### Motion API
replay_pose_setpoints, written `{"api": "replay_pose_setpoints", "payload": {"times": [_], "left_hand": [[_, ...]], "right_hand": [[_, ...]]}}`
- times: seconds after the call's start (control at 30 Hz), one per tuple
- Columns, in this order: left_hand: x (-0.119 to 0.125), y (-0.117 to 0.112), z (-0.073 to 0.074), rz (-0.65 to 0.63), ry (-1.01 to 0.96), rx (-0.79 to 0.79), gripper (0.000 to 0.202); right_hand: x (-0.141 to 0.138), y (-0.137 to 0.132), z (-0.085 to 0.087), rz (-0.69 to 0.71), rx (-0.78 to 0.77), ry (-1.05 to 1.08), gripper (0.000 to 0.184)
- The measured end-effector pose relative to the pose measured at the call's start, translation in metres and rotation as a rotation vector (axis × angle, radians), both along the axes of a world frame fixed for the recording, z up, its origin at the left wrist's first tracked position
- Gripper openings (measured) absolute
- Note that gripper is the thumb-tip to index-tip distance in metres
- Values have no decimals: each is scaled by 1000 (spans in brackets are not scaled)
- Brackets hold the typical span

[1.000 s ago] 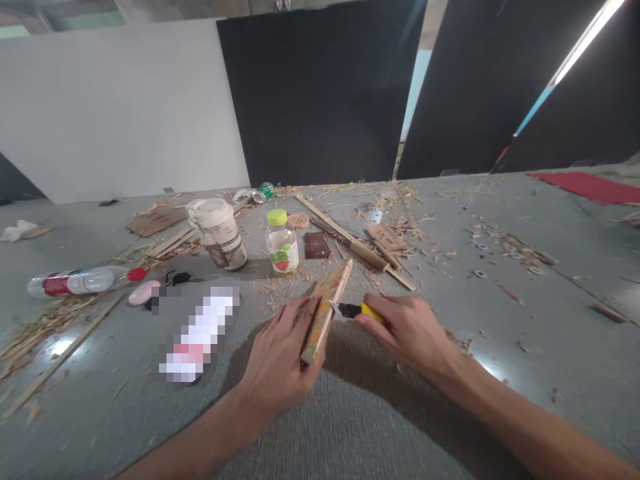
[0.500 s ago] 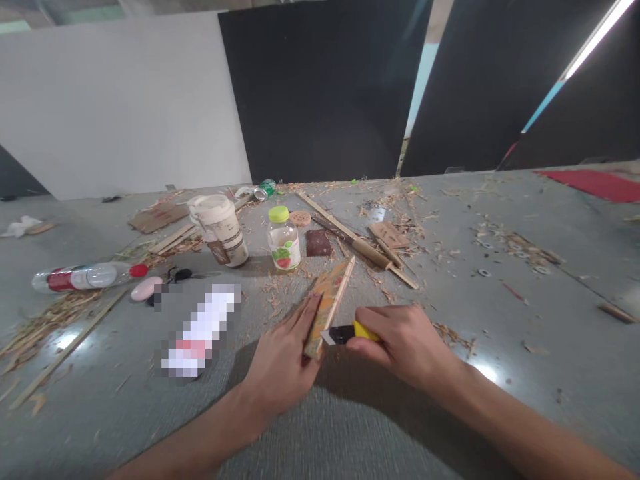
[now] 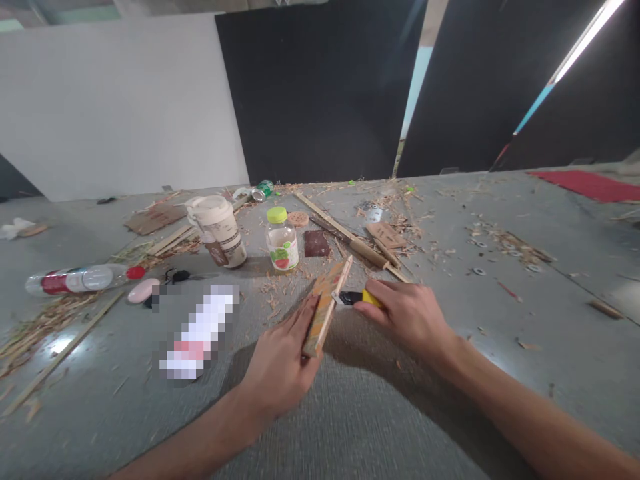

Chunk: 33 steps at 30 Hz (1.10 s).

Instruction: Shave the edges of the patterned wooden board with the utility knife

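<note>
My left hand (image 3: 284,363) is closed round the near end of a small wooden board (image 3: 326,308) with an orange and yellow patterned face, which it keeps tilted on its long edge. In my right hand (image 3: 407,310) is a yellow and black utility knife (image 3: 356,299). Its blade touches the board's pale right edge, about halfway along. Just beyond the board are a clear jar (image 3: 283,241) with a lime-green lid and a dark brown square (image 3: 317,244). The underside of the board is hidden.
A paper cup (image 3: 217,232) stands left of the jar. Further left lie a plastic bottle (image 3: 83,279), a pink oval object (image 3: 144,291) and a blurred-out flat item (image 3: 200,330). Wood strips (image 3: 367,253), a green can (image 3: 263,191) and shavings are scattered beyond, with a red sheet (image 3: 587,185) at the far right.
My right hand and the knife have moved away from me along the board's edge, from its near end to about the middle. My left hand and the board stay nearly in place.
</note>
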<state>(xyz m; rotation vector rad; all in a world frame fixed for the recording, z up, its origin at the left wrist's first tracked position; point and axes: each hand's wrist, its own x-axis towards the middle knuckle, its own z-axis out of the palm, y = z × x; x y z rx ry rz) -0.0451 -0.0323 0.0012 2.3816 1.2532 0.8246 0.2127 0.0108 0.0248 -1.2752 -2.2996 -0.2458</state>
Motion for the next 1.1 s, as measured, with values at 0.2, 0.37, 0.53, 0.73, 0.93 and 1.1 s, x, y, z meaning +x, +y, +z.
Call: {"api": "replay_pose_setpoints", "payload": {"times": [0.2,0.37,0.53,0.73,0.93,1.1], "left_hand": [[0,-3,6,14,-54,-123,65],[1,-1,8,3,-124,-169,64],[2,0,10,12,-131,-191,64],[2,-10,10,-21,-138,-249,62],[4,-9,13,-7,-178,-236,56],[7,-4,10,18,-219,-167,53]], "right_hand": [[12,12,2,-196,-76,18,68],[18,20,-1,-282,-115,34,67],[16,21,0,-330,-151,-5,65],[68,43,7,-702,-206,10,64],[59,35,8,-545,-179,106,55],[6,1,-1,-146,-224,211,54]]}}
